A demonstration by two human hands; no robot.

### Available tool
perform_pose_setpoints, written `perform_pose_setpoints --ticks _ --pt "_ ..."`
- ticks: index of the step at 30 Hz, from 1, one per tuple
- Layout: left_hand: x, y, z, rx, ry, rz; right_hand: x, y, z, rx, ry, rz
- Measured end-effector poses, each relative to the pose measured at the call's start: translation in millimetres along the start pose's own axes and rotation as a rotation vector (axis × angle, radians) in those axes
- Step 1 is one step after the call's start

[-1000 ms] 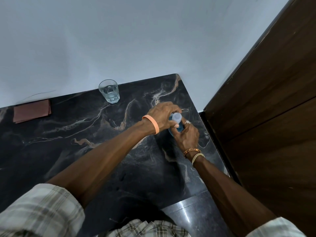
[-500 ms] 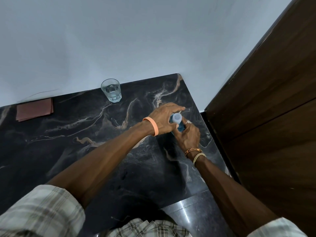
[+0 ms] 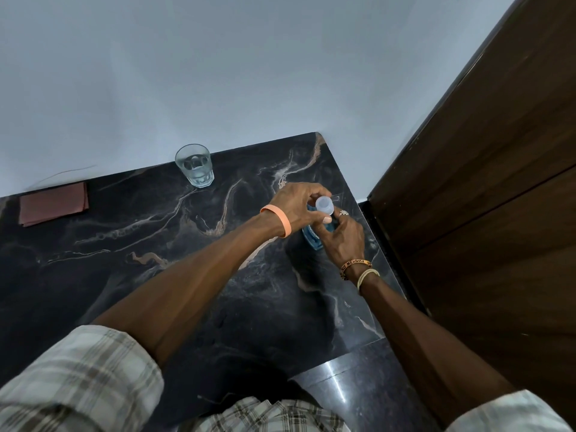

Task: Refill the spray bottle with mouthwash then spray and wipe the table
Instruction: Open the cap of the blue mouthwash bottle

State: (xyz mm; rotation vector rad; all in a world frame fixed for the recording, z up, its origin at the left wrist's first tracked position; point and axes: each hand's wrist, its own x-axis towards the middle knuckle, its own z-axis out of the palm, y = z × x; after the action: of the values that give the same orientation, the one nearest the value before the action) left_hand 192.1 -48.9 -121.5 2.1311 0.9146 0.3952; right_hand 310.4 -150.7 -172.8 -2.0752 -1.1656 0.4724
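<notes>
Left hand (image 3: 299, 204) gripping clear cap (image 3: 324, 203), right hand (image 3: 343, 241) clasping blue mouthwash bottle (image 3: 311, 236) — upright on marble table (image 3: 156, 244)

Soft, even room light, rather dim; the wall (image 3: 218, 73) in the upper frame reads flat grey-blue; a bright streak of glare sits on the polished floor (image 3: 339, 391) at lower centre; wide-angle bending bows the door (image 3: 498, 182) at right; the sleeves at the bottom corners look soft.
</notes>
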Motion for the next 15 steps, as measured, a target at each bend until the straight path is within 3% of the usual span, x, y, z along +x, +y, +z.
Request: perform_pose_setpoints --ticks 11,15 --pt "1.3 10.3 -24.1 -0.107 0.033 0.025 4.9 -10.6 -8.8 -0.078 -0.137 -0.009" --pt "1.8 11.5 -37.9 -0.199 0.125 0.025 1.1 -22.1 -27.3 -0.088 -0.152 -0.035"
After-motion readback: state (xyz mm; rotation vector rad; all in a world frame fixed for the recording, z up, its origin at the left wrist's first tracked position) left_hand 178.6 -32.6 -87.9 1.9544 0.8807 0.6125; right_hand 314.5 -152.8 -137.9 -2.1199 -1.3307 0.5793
